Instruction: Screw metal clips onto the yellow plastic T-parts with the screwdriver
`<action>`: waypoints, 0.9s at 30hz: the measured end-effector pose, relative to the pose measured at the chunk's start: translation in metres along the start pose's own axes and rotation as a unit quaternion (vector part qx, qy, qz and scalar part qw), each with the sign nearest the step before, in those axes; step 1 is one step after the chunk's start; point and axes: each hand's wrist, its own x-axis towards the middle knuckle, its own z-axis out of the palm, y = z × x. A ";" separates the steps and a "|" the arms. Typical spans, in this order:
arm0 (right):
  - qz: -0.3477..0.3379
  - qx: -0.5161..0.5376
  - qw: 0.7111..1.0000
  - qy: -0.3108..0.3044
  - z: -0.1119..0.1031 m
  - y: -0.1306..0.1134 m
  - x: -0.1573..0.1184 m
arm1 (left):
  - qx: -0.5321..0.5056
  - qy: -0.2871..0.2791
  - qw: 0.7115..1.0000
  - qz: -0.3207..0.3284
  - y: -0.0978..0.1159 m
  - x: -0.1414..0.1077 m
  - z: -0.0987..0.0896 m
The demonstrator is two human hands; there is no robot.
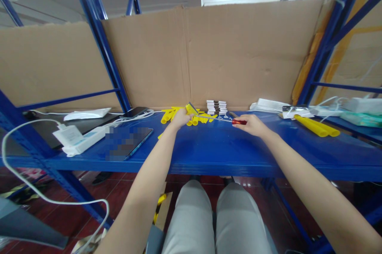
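My left hand (pixel 181 118) is closed on a small yellow piece (pixel 191 108), held just above the blue shelf (pixel 205 146). A screwdriver with a red handle (pixel 239 122) is gripped in my right hand (pixel 252 124); its thin metal shaft points left toward the yellow piece. Whether the tip touches the piece is too small to tell. Behind and beside my left hand lie several yellow tubes (pixel 167 116). Small white bits (pixel 226 117) are scattered between my hands, in front of a stack of white and dark pieces (pixel 217 107).
A phone or tablet (pixel 139 143) and a white power strip (pixel 86 141) with cables lie at the left. Two larger yellow tubes (pixel 314 126) and white packets (pixel 270 105) are at the right. Cardboard (pixel 238 55) stands behind, between blue posts.
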 end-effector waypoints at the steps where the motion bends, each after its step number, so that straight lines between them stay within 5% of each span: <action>1: 0.001 0.003 1.000 0.001 0.000 0.000 0.000 | -0.005 0.001 1.000 -0.007 0.001 -0.001 0.000; 27: -0.027 0.005 0.999 0.019 0.005 0.007 0.001 | -0.178 -0.034 0.983 -0.034 0.007 -0.011 -0.005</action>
